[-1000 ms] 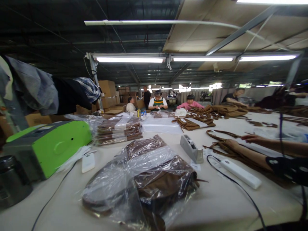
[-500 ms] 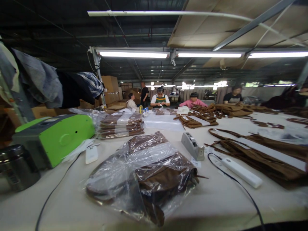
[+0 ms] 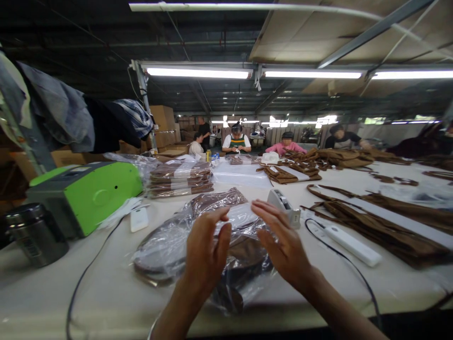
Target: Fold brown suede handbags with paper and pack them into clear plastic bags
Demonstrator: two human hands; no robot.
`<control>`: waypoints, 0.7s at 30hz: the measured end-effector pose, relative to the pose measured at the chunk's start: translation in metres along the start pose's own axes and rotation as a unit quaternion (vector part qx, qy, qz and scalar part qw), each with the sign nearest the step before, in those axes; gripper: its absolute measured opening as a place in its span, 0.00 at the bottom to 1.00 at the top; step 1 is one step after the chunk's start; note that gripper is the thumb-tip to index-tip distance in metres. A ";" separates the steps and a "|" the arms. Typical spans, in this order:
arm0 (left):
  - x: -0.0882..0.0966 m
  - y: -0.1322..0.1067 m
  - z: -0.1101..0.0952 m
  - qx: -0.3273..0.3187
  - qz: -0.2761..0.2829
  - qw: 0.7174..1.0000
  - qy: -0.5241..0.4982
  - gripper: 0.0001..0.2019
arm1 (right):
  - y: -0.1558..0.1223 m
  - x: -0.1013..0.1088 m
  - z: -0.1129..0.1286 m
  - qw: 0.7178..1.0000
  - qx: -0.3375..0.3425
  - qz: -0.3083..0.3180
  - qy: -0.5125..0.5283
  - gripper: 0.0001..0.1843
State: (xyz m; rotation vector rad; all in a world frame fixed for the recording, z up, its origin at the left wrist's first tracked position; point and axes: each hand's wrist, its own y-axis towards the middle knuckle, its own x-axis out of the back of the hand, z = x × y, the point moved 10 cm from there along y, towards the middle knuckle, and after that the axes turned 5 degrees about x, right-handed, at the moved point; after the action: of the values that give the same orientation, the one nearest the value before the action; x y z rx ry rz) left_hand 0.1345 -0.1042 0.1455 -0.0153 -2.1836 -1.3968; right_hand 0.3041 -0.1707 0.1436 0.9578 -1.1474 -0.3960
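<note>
On the table in front of me lies a clear plastic bag (image 3: 163, 252) with a folded brown garment (image 3: 244, 255) inside. My left hand (image 3: 207, 238) is raised over the middle of the bag, fingers bent a little and the thumb apart, holding nothing. Opposite it, my right hand (image 3: 279, 236) hovers over the bag's right part with its fingers stretched out and nothing in them. The palms face each other with a gap between. Whether either hand touches the plastic I cannot tell. Just behind my right hand stands a grey tape dispenser (image 3: 293, 215).
A green and grey machine (image 3: 102, 193), a steel flask (image 3: 37, 236) and a white phone-like device (image 3: 139, 219) are at left. Bagged brown garments (image 3: 180, 177) are stacked behind. At right lie a white power strip (image 3: 352, 245), its black cable and loose brown garments (image 3: 382, 222). Several people work across the table.
Both of my hands have come into view from below and now hang over the bagged garment. The camera view has shifted slightly. The bag lies in about the same place.
</note>
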 end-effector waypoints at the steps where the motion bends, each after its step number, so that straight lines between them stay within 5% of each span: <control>1: -0.028 -0.006 0.011 0.014 0.065 0.997 0.043 0.20 | -0.003 -0.020 -0.010 0.999 -0.003 0.034 -0.026 0.25; 4: -0.114 -0.057 0.062 0.064 0.315 0.931 0.172 0.30 | -0.039 -0.089 -0.072 0.972 -0.091 0.175 -0.126 0.28; 7: -0.150 -0.114 0.093 0.068 0.419 0.887 0.183 0.36 | -0.098 -0.139 -0.126 0.922 -0.177 0.305 -0.160 0.31; 10: -0.149 -0.131 0.101 0.060 0.394 0.900 0.174 0.36 | -0.128 -0.154 -0.137 0.904 -0.187 0.346 -0.165 0.33; 15: -0.139 -0.125 0.093 0.032 0.361 0.915 0.177 0.35 | -0.124 -0.148 -0.148 0.904 -0.236 0.345 -0.095 0.33; 18: -0.128 -0.131 0.071 -0.028 0.344 0.927 0.147 0.37 | -0.115 -0.132 -0.174 0.915 -0.292 0.279 -0.002 0.34; 21: -0.122 -0.153 0.051 -0.077 0.359 0.924 0.107 0.47 | -0.122 -0.110 -0.207 0.904 -0.363 0.226 -0.024 0.36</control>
State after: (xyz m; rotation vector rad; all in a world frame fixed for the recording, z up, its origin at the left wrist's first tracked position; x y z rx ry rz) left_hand 0.1721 -0.0990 -0.0530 -0.6260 -1.6242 -1.0647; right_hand 0.4697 -0.0721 -0.0374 0.0207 -1.0992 -0.4210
